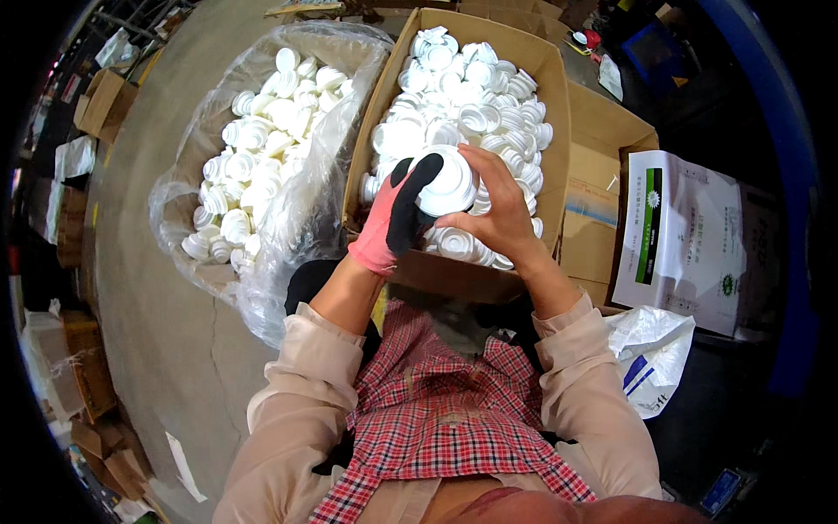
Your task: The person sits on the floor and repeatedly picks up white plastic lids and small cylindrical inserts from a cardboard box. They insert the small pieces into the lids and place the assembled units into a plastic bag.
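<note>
Between my hands is a white round plastic part (450,181), lid-like with stepped rings, raised over the near side of a cardboard box (471,278). My left hand (391,217), in a pink glove with black fingers, grips its left edge. Bare, my right hand (504,212) curves round the right side, with the forefinger at the upper rim and the thumb at the lower one. A heap of similar white parts (476,113) fills the box beneath. To its left, a clear plastic bag liner (319,188) surrounds another pile of white plastic parts (253,162).
An open cardboard carton (587,218) adjoins the box on the right, beside a white printed carton (690,236). A crumpled white sack (655,349) lies near my right forearm. More cardboard boxes (105,109) line the left side, across the concrete floor (140,262).
</note>
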The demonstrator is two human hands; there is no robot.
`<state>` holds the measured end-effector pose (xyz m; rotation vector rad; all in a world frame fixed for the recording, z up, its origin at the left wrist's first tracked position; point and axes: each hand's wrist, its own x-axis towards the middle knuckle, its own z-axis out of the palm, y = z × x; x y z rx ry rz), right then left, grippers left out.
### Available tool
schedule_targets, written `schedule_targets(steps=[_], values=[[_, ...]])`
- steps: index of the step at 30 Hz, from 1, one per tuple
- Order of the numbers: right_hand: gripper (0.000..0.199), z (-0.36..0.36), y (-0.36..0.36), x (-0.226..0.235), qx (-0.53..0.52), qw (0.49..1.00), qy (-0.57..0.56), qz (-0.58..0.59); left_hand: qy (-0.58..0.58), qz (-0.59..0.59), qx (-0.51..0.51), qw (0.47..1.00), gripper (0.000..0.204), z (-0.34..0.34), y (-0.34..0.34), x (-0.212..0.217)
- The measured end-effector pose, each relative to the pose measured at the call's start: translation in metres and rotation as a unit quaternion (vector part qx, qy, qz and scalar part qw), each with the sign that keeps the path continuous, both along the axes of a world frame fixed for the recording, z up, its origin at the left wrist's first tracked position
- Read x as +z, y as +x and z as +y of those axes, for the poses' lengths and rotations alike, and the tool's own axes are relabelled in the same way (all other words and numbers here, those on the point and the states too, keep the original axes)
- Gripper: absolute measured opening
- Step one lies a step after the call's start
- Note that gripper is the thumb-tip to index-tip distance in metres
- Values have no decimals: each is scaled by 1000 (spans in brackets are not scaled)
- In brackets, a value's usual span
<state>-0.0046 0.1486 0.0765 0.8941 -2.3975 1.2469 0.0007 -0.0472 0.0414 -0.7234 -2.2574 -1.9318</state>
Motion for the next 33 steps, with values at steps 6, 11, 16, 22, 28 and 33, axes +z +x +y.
schedule_targets(steps=[6,11,16,22,28,33], values=[[78,1,-19,-29,46,989,-20,-140,124,-73,89,986,56,-7,2,-21],[42,31,-42,-100,-24,908,264,-324,711,-275,190,619,64,-63,-12,4],[22,37,-24,-189,16,862,492,-120,515,-266,125,805,41,-34,-22,-19],[10,29,-36,-118,-20,927,323,-192,320,-299,115,892,40,-28,-12,-3],[17,31,-52,-92,-3,905,335,-263,190,-64,237,951,34,-51,-17,0],[14,8,-92,-151,-3,958,26,-287,327,-96,240,909,32,-39,-27,8]])
